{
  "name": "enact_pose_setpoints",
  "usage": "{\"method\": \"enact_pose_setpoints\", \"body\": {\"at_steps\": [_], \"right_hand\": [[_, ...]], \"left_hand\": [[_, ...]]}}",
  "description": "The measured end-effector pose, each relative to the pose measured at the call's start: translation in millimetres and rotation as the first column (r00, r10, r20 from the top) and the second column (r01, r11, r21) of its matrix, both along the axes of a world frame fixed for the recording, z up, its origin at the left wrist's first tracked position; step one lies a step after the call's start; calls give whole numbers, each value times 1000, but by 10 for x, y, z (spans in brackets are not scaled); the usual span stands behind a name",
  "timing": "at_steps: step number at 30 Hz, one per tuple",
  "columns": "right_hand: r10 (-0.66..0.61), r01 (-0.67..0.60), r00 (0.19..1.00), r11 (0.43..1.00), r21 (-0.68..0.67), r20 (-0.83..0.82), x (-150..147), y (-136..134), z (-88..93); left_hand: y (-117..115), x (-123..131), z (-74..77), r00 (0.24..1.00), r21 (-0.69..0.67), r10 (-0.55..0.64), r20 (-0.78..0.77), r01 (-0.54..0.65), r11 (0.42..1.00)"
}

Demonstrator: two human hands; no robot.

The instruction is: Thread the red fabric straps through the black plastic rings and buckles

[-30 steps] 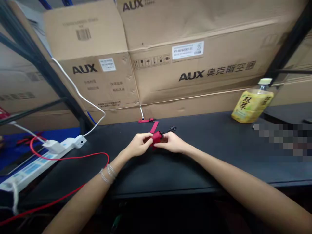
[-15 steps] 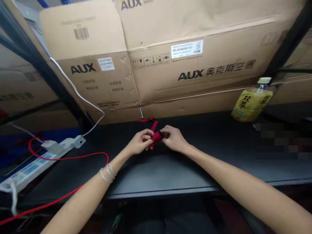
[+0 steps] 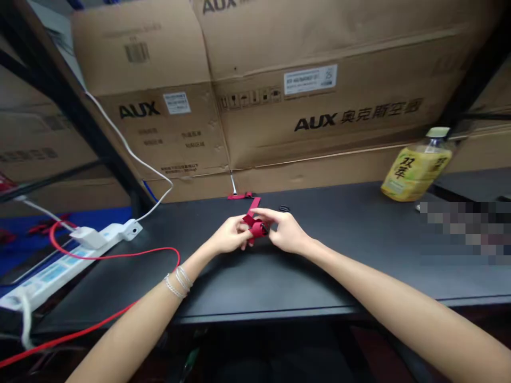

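A red webbing strap (image 3: 258,229) is coiled into a loop between my two hands, with a small black piece, maybe a buckle, at the coil's right side. My left hand (image 3: 229,235) pinches the coil from the left. From the right, my right hand (image 3: 290,232) holds it with thumb and bent fingers, its index finger on the upper loop. A flat length of red strap (image 3: 253,204) runs back behind the hands. Farther off lies another red strap piece (image 3: 238,196) with a black part. A small black oval piece (image 3: 283,208) rests just behind my right hand.
Large AUX cardboard boxes (image 3: 319,106) wall off the black shelf's (image 3: 279,292) back. At the left lies a white power strip (image 3: 56,271) with a red cable (image 3: 120,256). A yellow-labelled bottle (image 3: 417,167) stands right; dark rack posts (image 3: 80,111) frame the shelf.
The red strap's upper loop now stands up between my hands, and my right index finger has stretched left over it. The black oval piece has come into sight behind my right hand.
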State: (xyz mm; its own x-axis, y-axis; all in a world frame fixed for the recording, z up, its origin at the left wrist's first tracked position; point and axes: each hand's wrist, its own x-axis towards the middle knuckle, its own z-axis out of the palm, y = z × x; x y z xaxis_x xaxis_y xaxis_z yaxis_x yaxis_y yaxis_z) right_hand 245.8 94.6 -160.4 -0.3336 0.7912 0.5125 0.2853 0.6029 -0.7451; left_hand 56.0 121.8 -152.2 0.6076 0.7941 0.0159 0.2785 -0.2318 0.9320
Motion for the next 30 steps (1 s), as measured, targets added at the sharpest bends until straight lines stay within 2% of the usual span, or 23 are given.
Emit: {"method": "enact_pose_setpoints", "body": {"at_steps": [6,9,11,15,19,23,26,30], "right_hand": [[0,-11,992,996,94,124,5,-50,39],[-35,19,991,992,126,128,-2,-80,74],[-54,39,993,990,136,106,-9,-92,97],[-109,103,992,990,97,65,-15,-67,107],[-196,195,972,981,20,128,-2,12,34],[-194,227,937,970,-84,290,16,70,-82],[-162,209,914,974,-88,373,17,66,-127],[-147,190,910,979,-77,388,0,30,-99]], "left_hand": [[-18,4,44,997,62,75,28,-76,995],[-10,-6,40,993,76,116,33,-118,990],[0,-21,26,990,137,138,24,-140,981],[32,-64,-15,981,340,193,24,-190,921],[55,-90,-44,963,399,263,63,-266,878],[49,-65,-21,944,340,292,151,-327,882],[32,-35,30,917,225,328,228,-377,899],[20,-27,65,886,102,383,262,-420,902]]}}
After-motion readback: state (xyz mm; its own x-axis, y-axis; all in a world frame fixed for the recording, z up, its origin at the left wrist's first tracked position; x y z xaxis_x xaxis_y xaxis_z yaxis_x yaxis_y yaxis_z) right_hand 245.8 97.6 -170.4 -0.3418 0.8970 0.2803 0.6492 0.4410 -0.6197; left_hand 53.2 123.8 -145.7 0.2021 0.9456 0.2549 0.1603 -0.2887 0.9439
